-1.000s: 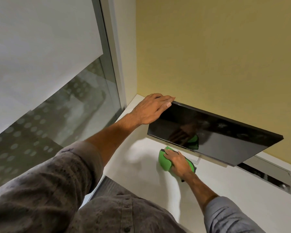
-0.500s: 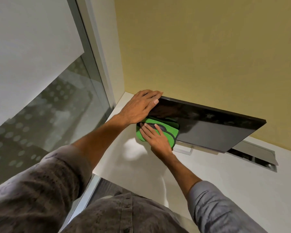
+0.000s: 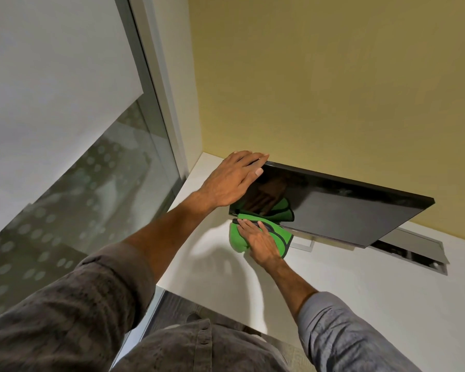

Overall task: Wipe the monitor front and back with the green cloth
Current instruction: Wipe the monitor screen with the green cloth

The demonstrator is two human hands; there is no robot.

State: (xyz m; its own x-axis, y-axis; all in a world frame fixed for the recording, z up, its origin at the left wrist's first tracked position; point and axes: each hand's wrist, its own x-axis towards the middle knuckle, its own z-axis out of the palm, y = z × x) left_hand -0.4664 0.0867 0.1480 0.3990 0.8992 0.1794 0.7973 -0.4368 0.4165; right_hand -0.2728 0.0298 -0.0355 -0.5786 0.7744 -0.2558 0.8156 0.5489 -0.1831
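Note:
A black flat monitor (image 3: 338, 208) stands on a white desk (image 3: 360, 280), its dark glossy screen tilted toward me. My left hand (image 3: 234, 181) lies over the monitor's top left corner, fingers across the upper edge and thumb on the front. My right hand (image 3: 261, 240) presses the green cloth (image 3: 283, 237) with dark trim flat against the screen's lower left edge. Part of the cloth bunches below my fingers. The screen mirrors the hand and cloth. The monitor's back is hidden.
A yellow wall (image 3: 333, 89) rises right behind the monitor. A glass partition with a frosted upper band (image 3: 65, 130) closes off the left. A cable slot with a raised metal flap (image 3: 411, 251) lies in the desk behind the monitor's right end.
My right hand carried the cloth from the desk below the screen up onto the left part of the screen, then slid down to the lower left edge. My left hand stayed on the top corner.

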